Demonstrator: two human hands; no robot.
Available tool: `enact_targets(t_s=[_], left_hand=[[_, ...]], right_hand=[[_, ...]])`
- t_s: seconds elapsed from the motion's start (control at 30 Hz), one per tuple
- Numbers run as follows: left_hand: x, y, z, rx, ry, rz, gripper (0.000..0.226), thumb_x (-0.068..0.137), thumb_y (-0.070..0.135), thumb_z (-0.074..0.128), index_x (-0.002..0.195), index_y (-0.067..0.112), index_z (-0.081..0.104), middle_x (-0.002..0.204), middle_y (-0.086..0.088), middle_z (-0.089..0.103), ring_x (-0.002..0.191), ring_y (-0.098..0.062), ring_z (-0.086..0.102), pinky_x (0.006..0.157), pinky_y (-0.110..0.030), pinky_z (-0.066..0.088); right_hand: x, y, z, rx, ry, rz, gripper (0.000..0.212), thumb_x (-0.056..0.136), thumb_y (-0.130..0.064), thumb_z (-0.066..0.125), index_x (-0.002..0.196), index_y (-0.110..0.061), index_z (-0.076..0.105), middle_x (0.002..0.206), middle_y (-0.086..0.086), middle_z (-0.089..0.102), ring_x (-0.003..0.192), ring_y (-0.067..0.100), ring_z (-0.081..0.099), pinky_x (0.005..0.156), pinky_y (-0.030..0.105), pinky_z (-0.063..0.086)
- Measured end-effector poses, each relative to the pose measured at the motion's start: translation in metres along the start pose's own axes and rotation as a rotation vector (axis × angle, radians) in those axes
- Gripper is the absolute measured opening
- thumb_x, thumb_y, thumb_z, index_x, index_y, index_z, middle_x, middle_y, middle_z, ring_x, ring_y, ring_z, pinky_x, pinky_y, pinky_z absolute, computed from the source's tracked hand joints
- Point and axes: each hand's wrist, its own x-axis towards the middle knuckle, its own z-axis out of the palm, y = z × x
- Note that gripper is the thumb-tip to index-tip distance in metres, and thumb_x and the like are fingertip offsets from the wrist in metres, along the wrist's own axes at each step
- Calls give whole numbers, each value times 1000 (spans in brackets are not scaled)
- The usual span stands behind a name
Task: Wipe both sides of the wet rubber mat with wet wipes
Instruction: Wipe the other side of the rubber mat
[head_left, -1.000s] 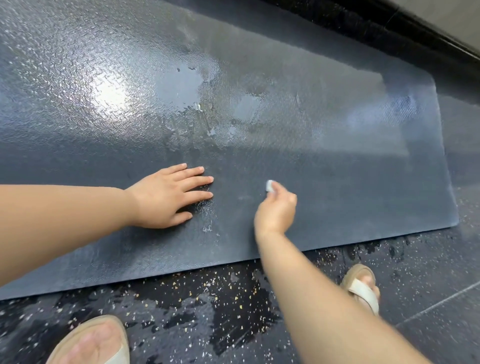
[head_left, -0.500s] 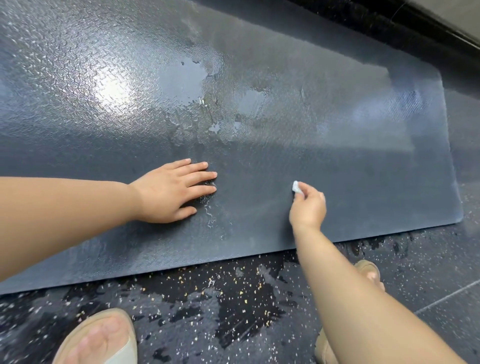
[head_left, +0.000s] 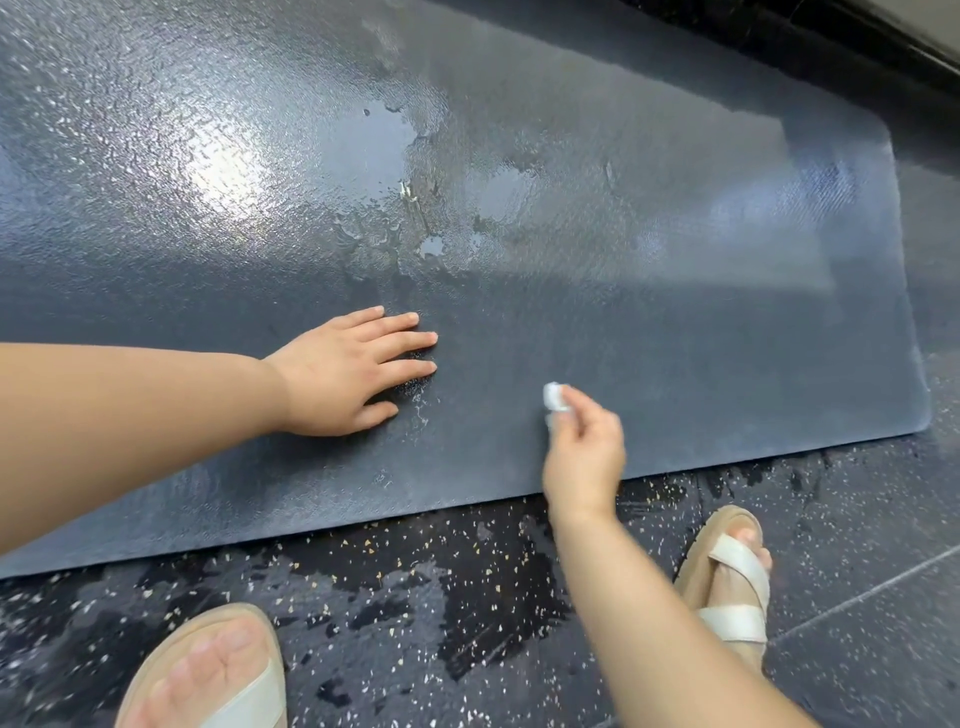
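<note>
Head camera is looking down at one dark rubber mat (head_left: 675, 364) that is lying flat on a speckled black floor (head_left: 395, 597), its near edge running just ahead of the person's feet. Two hands are working over it. One left hand (head_left: 343, 374) is resting palm-down on the mat, its fingers straight and slightly spread, holding nothing. One right hand (head_left: 584, 457) is pinching a single small, balled-up white wet wipe (head_left: 555, 397) between thumb and fingertips, and the wipe is sitting at the mat's surface just to the right of the left hand. Water is pooling in several patches (head_left: 384, 135) across the middle of the mat and glaring under the light. Two beige sandals are showing at the bottom, the left sandal (head_left: 208, 675) and the right sandal (head_left: 732, 587), both standing on the wet floor.
</note>
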Motion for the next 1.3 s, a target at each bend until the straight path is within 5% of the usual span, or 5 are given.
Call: enact_targets(t_s=[0.27,0.53,0.9,1.17,1.3], left_hand=[[-1,0,2,10,8,1,61,96,55,24,150,36,5,159,8,-6,145,-16,-11,110,-31,-20],[-2,-1,1,12,17,-1,61,95,54,25,150,35,6,159,8,-6,145,-16,-11,110,-31,-20],[-10,-8,6,19,65,-60,64,94,60,21,150,34,7,159,7,-1,146,-17,-9,113,-37,-17],[-18,-17,3,-34,79,-59,64,92,59,27,149,31,20,158,4,12,146,-19,2,113,-37,-14],[-26,-21,2,-39,88,-80,62,93,57,28,149,30,24,157,3,16,146,-20,6,115,-38,-10]], right_hand=[[1,29,-4,-120,157,191,20,94,-9,51,105,-11,68,107,1,52,97,16,56,78,-1,26],[-113,-4,38,92,-353,21,30,89,-8,61,85,-37,68,93,-9,56,89,-5,56,81,4,38],[27,23,3,-130,212,205,22,95,-10,50,110,-12,66,113,3,51,99,21,57,73,5,27],[-98,-10,52,-33,-434,-241,20,89,-12,60,95,-26,72,92,-15,53,90,-4,55,83,4,36],[-10,-28,41,105,-109,-111,14,90,-15,61,99,-25,67,105,-1,63,103,6,57,97,24,42]])
